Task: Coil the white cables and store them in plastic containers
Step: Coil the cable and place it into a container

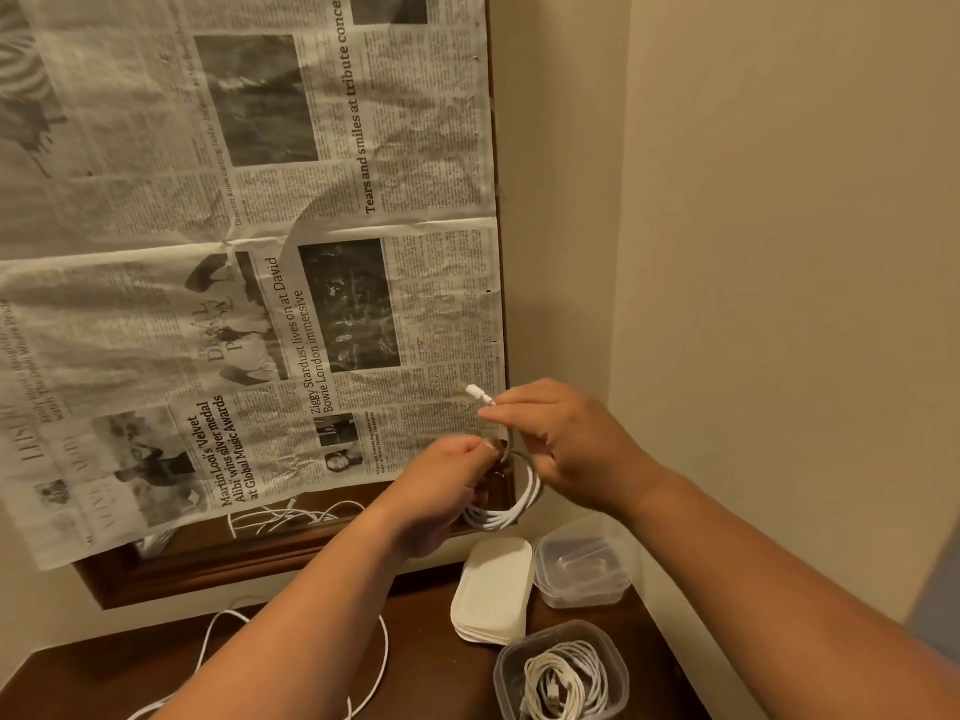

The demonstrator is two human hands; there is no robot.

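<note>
Newspaper (249,252) top right: "Tears and smiles at tribute concer", cut off
Middle: "Ziggy Stardust lives on at David Bowie London immersive"
Lower left: "Martin Looi's 'Velvet Alibi' wins silver medal"

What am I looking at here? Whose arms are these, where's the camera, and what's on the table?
No machine: these are a person's bare arms, seen by one camera worn on the head, looking down. The left hand grips a coil of white cable; the right hand pinches that cable near its plug. On the brown table lie a loose cable, a stack of white lids, stacked clear tubs and a tub holding coiled cables. Newspaper hangs behind.
</note>
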